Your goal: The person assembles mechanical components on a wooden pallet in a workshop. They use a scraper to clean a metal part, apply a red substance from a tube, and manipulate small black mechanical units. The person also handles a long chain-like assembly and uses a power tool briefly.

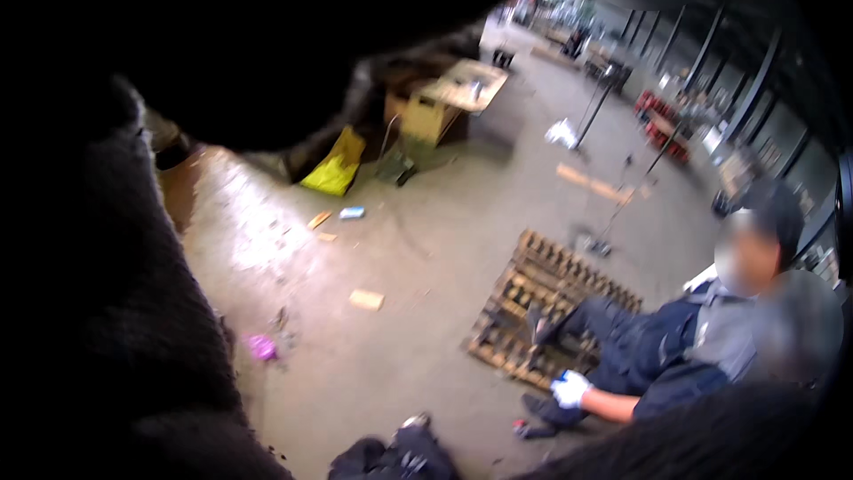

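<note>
Grip unseen; pallet [542, 302] lies ahead.

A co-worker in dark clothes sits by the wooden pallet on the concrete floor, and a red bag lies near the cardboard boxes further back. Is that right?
Not quite. The bag near the cardboard boxes is yellow, not red; the head view shows it. The rest holds: a co-worker in dark clothes sits by the wooden pallet on the concrete floor.
</note>
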A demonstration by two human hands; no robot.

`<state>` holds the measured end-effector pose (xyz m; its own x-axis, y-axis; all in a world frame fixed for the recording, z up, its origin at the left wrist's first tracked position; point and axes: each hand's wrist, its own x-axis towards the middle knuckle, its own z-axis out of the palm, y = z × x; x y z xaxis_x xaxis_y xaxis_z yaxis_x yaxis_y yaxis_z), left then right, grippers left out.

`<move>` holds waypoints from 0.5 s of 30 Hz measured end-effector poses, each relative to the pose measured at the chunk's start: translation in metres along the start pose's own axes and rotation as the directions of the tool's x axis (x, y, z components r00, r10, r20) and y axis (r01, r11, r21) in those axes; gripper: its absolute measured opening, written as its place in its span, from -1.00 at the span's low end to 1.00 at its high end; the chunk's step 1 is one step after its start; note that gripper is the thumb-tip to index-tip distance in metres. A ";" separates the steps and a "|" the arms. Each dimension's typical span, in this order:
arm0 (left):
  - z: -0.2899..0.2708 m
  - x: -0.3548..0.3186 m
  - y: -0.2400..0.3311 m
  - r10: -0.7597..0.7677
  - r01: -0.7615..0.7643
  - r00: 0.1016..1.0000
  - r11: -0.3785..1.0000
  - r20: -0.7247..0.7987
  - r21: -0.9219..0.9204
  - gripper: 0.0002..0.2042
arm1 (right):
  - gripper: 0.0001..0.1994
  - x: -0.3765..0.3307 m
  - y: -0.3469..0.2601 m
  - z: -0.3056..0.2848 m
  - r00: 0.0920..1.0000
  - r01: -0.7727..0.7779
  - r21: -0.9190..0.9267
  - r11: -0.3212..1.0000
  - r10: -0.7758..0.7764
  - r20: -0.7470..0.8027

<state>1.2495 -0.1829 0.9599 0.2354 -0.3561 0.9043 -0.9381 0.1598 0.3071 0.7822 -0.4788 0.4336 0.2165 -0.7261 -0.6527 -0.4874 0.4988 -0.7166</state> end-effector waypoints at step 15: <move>-0.042 0.021 -0.156 -0.036 0.046 0.997 0.983 -0.061 0.179 -0.06 | -0.62 0.046 -0.028 0.157 0.991 -0.123 0.105 0.987 0.128 -0.047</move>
<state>1.4115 -0.1767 0.9433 0.2838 -0.3044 0.9093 -0.9566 -0.0241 0.2905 0.9383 -0.4521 0.3850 0.1124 -0.6772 -0.7271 -0.4188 0.6313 -0.6527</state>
